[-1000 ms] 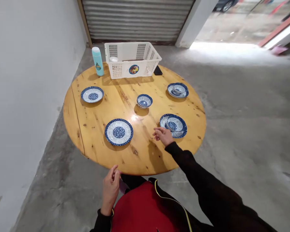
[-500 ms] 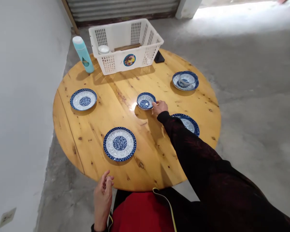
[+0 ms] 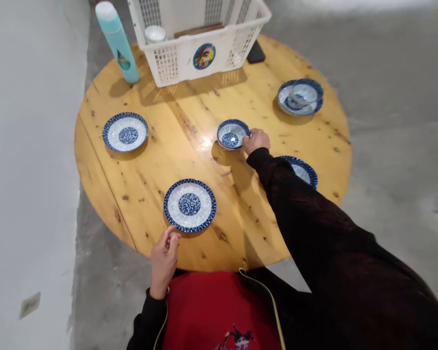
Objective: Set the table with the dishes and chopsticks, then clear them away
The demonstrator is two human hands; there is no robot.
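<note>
Our right hand (image 3: 257, 140) pinches a round blue-and-white ceramic bowl (image 3: 230, 135), off any plate, inward from the right edge of the wooden surface (image 3: 168, 155), where another bowl (image 3: 297, 101) already sits plated, our left hand (image 3: 164, 256) loose and empty.

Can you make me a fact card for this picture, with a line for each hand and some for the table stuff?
Right hand: gripping the rim of a small, round, blue-and-white ceramic-looking bowl
Left hand: nearest the front round, blue-and-white ceramic-looking plate; can't tell if touching
Table: round, yellow-brown wood
Far side: white plastic basket; light-blue bottle with white cap
Partly hidden: another blue-and-white plate, behind the black right sleeve
</note>
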